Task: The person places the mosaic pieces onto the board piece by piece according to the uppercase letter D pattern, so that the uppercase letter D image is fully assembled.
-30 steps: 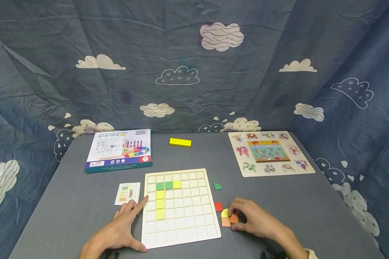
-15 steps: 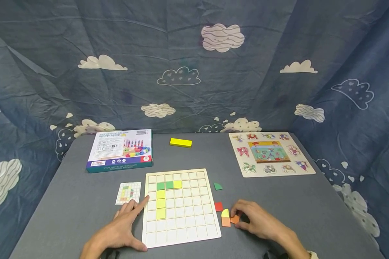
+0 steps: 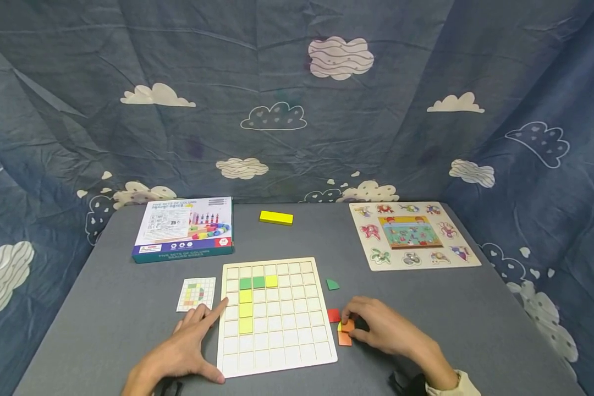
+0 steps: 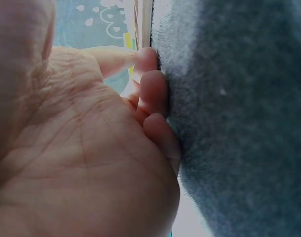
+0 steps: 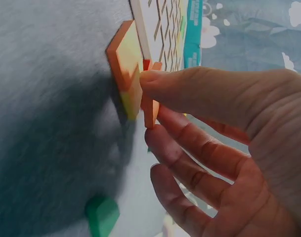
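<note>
My right hand (image 3: 386, 327) pinches an orange tile (image 3: 348, 325) between thumb and fingers, right of the white grid board (image 3: 277, 349). In the right wrist view this held tile (image 5: 149, 112) is raised off the table. Another orange tile (image 3: 344, 340) lies just below it, against a mostly covered yellow tile (image 5: 132, 96). A red tile (image 3: 333, 315) touches or nearly touches the board's right edge. Green squares (image 3: 258, 282) and yellow squares (image 3: 245, 311) sit in the grid. My left hand (image 3: 185, 346) touches the board's left edge with index finger and thumb spread.
A small pattern card (image 3: 196, 294) lies left of the board. A green rounded tile (image 3: 332, 284) is at its right. Farther back are a flat toy box (image 3: 183, 231), a yellow block (image 3: 276, 218) and an animal puzzle board (image 3: 411, 236). Cloud-printed cloth (image 3: 277, 148) hangs behind.
My right hand has picked up the right-hand orange tile and moved it left, over the yellow tile. The left hand stays on the board's edge.
</note>
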